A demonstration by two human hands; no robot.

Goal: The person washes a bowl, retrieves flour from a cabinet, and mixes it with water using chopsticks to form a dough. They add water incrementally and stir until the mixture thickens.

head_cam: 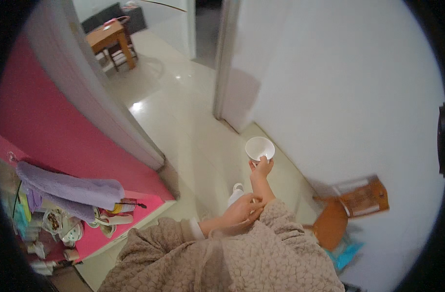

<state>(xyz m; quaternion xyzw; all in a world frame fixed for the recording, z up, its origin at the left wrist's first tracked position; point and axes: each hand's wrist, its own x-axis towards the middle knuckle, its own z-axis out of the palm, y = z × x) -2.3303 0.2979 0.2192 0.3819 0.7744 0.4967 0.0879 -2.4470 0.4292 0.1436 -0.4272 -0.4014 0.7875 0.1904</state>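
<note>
A white bowl is held out in front of me by my right hand, with the thumb over its near rim and the fingers beneath. Its inside faces up and shows no contents that I can make out. My left hand is at my right forearm, its fingertips at the edge of the quilted beige right sleeve. The fingers seem to pinch or push the cuff, though the exact grip is unclear. Below the bowl lies the pale tiled floor, where one white shoe shows.
At left, a pink counter holds a lilac towel, cups and jars. A wooden chair stands by the white wall at right, near a blue bag. Beyond the doorway, a wooden table stands with a dark chair.
</note>
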